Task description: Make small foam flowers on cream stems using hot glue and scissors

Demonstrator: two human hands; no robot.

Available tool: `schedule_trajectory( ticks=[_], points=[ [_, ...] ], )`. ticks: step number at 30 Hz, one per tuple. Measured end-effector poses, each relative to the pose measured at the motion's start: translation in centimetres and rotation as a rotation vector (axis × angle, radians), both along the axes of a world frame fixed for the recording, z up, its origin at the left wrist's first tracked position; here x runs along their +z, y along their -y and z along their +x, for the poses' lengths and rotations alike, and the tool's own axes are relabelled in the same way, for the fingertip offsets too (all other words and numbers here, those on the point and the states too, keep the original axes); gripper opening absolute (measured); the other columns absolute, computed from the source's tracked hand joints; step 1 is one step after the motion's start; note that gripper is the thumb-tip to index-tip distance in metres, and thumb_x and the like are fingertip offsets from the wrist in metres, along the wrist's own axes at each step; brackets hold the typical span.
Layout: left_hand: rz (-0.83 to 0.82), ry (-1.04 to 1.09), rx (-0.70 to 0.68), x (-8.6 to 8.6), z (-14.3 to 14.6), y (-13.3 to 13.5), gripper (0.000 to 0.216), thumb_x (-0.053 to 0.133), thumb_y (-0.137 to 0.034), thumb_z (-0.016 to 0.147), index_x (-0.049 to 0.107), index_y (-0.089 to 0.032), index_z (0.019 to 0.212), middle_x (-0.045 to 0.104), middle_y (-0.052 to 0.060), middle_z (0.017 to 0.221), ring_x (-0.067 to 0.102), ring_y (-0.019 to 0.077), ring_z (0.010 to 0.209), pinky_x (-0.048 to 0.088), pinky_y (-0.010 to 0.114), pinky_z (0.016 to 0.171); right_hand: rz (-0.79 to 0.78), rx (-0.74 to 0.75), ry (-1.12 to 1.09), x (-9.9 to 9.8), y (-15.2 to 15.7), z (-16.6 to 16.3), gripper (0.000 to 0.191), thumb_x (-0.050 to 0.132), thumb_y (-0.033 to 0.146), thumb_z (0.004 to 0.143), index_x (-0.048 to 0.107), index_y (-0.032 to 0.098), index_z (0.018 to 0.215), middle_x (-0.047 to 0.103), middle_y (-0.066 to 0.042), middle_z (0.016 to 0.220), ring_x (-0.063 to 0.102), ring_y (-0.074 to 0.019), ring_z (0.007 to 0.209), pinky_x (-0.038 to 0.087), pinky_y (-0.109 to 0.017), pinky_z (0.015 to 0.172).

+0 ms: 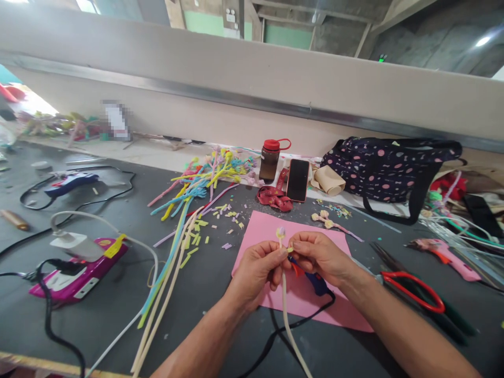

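Note:
Between the thumb and fingers of my left hand [256, 266] is a cream chenille stem [286, 310], held upright. A small white and purple flower bud [281, 232] tops it, and the lower part trails down toward the front edge. My right hand [321, 257] is close beside it, pinching a small yellow piece [291, 250] against the stem. Under both hands lies a pink sheet [252, 236]. A blue glue gun [316, 283] with an orange trigger rests on that sheet, partly hidden by my right hand.
Colourful chenille stems [205, 181] and cut yellow-green bits [192, 236] lie left. Red-handled scissors [413, 286] and a pink glue gun [449, 257] are right. Behind stand a bottle [270, 163], a phone [298, 180] and a patterned bag [378, 170]. A magenta power strip [84, 273] trails cables.

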State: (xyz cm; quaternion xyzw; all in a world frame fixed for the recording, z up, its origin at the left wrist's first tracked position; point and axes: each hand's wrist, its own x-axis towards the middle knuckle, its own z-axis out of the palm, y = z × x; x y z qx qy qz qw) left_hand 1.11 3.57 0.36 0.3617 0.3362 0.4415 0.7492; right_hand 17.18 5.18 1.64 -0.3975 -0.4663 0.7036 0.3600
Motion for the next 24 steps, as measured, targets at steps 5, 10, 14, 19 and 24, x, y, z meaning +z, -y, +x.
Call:
schedule_trajectory(
  ticks=[5,10,14,19,24],
  points=[
    [0.010,0.004,-0.008,-0.22,0.02,-0.18,0.021,0.067,-0.031,0.072,0.058,-0.013,0.065,0.061,-0.001,0.055,0.038,0.0018,0.031,0.026,0.016,0.032,-0.020,0.031,-0.046,-0.19,-0.01,-0.13,0.027,0.066,0.037,0.072,0.053,0.014,0.065,0.054,0.003,0.055,0.031,-0.0017,0.035,0.016,-0.017,0.035],
    [0.027,0.012,-0.037,-0.37,0.03,-0.21,0.021,0.066,-0.031,0.073,0.060,-0.013,0.066,0.062,-0.001,0.057,0.039,0.0018,0.032,0.026,0.015,0.032,-0.041,0.063,-0.084,-0.30,-0.03,-0.11,0.027,0.065,0.036,0.073,0.051,0.014,0.064,0.052,0.004,0.052,0.030,-0.0015,0.035,0.014,-0.017,0.036],
    [0.026,0.015,-0.061,-0.45,0.05,-0.12,0.021,0.066,-0.031,0.074,0.060,-0.012,0.068,0.062,0.000,0.058,0.039,0.0013,0.032,0.025,0.015,0.032,-0.056,0.097,-0.101,-0.42,-0.18,-0.02,0.026,0.064,0.035,0.074,0.053,0.013,0.066,0.054,0.002,0.052,0.030,-0.0017,0.035,0.014,-0.017,0.035],
    [0.020,0.030,-0.061,-0.39,0.12,-0.08,0.019,0.064,-0.029,0.075,0.060,-0.012,0.067,0.061,-0.001,0.057,0.037,0.0004,0.031,0.024,0.015,0.032,-0.072,0.125,-0.126,-0.70,-0.45,0.04,0.026,0.063,0.035,0.075,0.054,0.012,0.066,0.056,0.001,0.053,0.030,-0.0013,0.034,0.014,-0.016,0.034],
    [0.001,0.036,-0.054,-0.13,0.16,-0.06,0.019,0.065,-0.028,0.074,0.061,-0.012,0.066,0.060,-0.002,0.053,0.034,0.0005,0.030,0.023,0.015,0.031,-0.087,0.144,-0.139,-0.89,-0.69,0.06,0.025,0.063,0.034,0.075,0.054,0.012,0.065,0.055,0.001,0.052,0.031,-0.0013,0.033,0.015,-0.016,0.033]
  ],
)
